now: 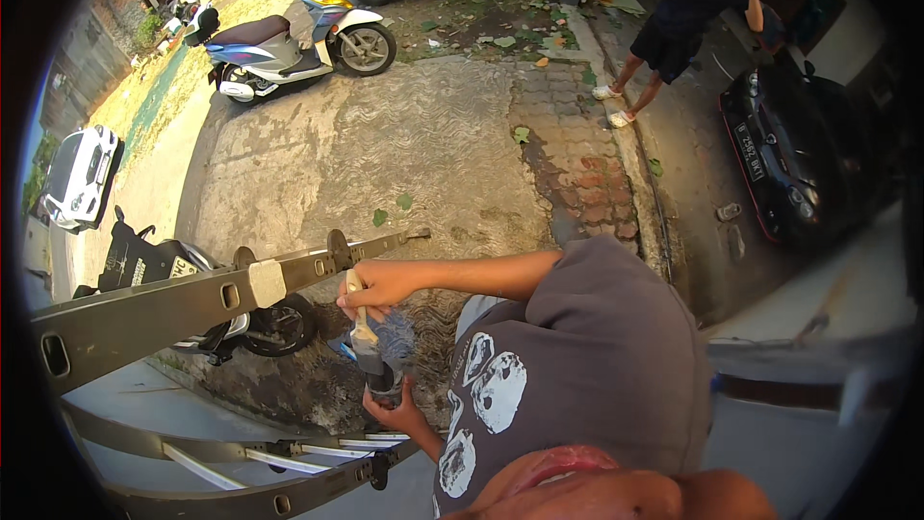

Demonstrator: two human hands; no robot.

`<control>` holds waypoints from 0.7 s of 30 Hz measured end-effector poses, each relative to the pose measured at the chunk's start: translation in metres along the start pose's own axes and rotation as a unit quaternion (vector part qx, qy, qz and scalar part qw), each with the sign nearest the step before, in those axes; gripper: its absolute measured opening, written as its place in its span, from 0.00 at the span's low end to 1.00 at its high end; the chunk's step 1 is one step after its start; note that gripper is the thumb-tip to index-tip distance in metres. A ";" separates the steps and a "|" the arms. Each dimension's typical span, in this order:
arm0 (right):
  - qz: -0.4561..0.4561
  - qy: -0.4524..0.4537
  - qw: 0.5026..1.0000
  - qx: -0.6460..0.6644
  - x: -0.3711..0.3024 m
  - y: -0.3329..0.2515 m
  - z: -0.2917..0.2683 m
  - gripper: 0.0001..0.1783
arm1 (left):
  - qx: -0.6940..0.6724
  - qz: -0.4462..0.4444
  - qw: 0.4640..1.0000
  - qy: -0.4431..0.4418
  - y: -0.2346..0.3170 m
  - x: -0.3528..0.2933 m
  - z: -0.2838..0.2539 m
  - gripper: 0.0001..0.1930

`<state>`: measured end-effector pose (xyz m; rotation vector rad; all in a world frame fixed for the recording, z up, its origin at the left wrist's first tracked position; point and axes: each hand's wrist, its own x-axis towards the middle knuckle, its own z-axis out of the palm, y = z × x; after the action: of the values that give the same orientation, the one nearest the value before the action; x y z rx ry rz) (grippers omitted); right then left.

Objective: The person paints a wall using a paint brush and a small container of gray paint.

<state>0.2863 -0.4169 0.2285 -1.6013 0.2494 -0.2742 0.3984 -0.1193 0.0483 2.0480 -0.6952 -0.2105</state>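
My right hand [371, 285] is closed around the pale handle of a paintbrush [362, 327], which points downward. The brush's lower end reaches to the mouth of a small see-through container [387, 383] with dark-looking contents. My left hand [399, 412] grips that container from below, fingers round its side. A crumpled piece of clear bluish plastic [393, 335] shows beside the brush. How deep the bristles sit in the container I cannot make out. Close by on the left, a metal ladder [183, 313] runs past my right hand, with a pale block-like patch [268, 283] on its rail.
Lower ladder rungs [289, 462] lie at lower left. A parked motorbike [279, 323] stands behind the rail, a scooter [289, 48] on the paving. Another person [688, 14] stands at upper right near a black car [784, 154]. A white car [82, 178] is far left.
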 end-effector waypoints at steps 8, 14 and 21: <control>-0.026 0.025 0.999 0.011 0.014 0.001 -0.066 0.23 | -0.049 0.023 0.998 -0.033 0.033 0.051 0.056 0.42; -0.027 0.031 0.998 -0.046 0.003 -0.005 -0.107 0.21 | -0.064 0.047 0.996 -0.048 0.058 0.072 0.091 0.42; -0.063 0.037 0.991 -0.108 -0.027 -0.025 -0.109 0.21 | -0.053 0.070 0.992 -0.095 0.082 0.076 0.101 0.41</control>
<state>0.2251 -0.5097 0.2579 -1.8269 0.2426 -0.4154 0.3881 -0.2680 0.0693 1.8857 -0.9208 -0.3565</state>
